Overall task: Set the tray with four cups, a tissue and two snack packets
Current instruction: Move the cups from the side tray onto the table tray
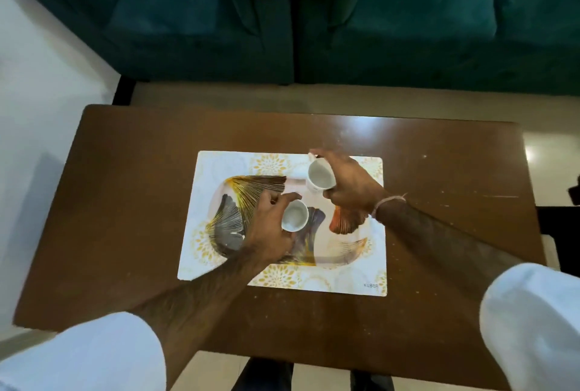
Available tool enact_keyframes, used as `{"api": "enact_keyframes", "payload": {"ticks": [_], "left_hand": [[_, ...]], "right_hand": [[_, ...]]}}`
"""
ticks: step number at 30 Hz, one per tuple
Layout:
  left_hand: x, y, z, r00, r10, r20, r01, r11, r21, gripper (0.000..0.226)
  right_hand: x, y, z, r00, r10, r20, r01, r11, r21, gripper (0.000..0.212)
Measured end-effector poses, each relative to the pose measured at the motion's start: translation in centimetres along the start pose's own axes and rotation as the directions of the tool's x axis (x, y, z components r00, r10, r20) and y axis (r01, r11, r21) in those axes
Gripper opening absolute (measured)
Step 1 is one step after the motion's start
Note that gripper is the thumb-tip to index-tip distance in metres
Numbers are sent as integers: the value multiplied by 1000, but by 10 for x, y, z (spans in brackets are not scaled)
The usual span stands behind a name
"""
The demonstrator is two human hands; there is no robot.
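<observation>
The bench [125,218] lies bare along its left, right and near edges, open for a hand to pass. The middle is taken by the tray [339,252] on a placemat [219,164] (both forearms cross its near edge). Over the tray, the left hand [266,227] and right hand [348,183] each hold a cup, blocking the centre and far-right corner.

Brown wooden table [125,202], glossy, scuffed toward right edge. Patterned placemat [219,164] lies flat at centre; leaf-print tray [345,252] on it.

A home living room: a dark green velvet sofa [314,14] fills the top of the frame, facing a low brown wooden coffee table [125,202] at centre.
</observation>
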State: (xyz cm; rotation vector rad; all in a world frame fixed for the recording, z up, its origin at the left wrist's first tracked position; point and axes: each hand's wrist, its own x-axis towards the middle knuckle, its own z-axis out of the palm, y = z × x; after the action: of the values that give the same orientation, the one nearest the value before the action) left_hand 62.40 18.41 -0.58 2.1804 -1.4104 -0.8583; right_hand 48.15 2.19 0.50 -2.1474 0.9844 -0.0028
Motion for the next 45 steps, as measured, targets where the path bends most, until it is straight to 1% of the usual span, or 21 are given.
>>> {"api": "enact_keyframes", "payload": {"ticks": [3, 6, 11, 13, 17, 20, 23, 25, 27, 29, 31, 34, 39, 45], "left_hand": [[-14, -23, -1, 999, -31, 16, 32, 999, -11, 75], [-23, -39, -3, 999, -35, 4, 35, 999, 20, 82], [-29, -52, -2, 999, -3, -34, 6, 996, 93, 75], [-31, -56, 0, 999, -11, -30, 13, 997, 77, 74], [-35, -61, 5, 998, -17, -57, 16, 1000, -17, 74], [-37, -58, 5, 996, -56, -75, 49, 994, -98, 79], [-42, -55, 3, 994, -83, -70, 74, 991, -115, 86], [-44, -58, 0, 996, -31, -84, 25, 997, -79, 91], [-45, -60, -5, 993, 23, -116, -29, 998, -52, 93], [-42, -60, -15, 989, 31, -145, -36, 999, -33, 94], [-31, -54, -26, 988, 21, -150, -23, 1000, -8, 90], [-7, -36, -39, 988, 12, -155, -10, 1000, 13, 82], [36, 21, -51, 993, 15, -116, -9, 999, 50, 75], [82, 99, -41, 996, 81, -46, -76, 992, 98, 75]], "right_hand": [[15, -17, 19, 991, -95, 90, 101, 992, -75, 78], [25, -30, 36, 970, -162, 182, 186, 975, -121, 74], [38, -43, 58, 927, -229, 297, 293, 937, -190, 74], [41, -47, 62, 917, -241, 318, 315, 926, -207, 74], [44, -51, 65, 903, -251, 349, 346, 906, -244, 77], [44, -53, 66, 888, -260, 380, 379, 881, -283, 78], [43, -53, 66, 888, -236, 395, 371, 876, -309, 89], [41, -53, 64, 892, -209, 400, 344, 889, -302, 97], [39, -51, 60, 904, -188, 385, 306, 912, -274, 102], [38, -50, 54, 920, -180, 347, 269, 935, -230, 102], [36, -49, 42, 940, -155, 303, 221, 955, -196, 98], [31, -46, 18, 971, -112, 210, 157, 965, -212, 91], [19, -29, -26, 998, -61, 23, 64, 969, -239, 75], [-15, 13, -97, 986, 34, -161, -65, 980, -190, 63]]}}
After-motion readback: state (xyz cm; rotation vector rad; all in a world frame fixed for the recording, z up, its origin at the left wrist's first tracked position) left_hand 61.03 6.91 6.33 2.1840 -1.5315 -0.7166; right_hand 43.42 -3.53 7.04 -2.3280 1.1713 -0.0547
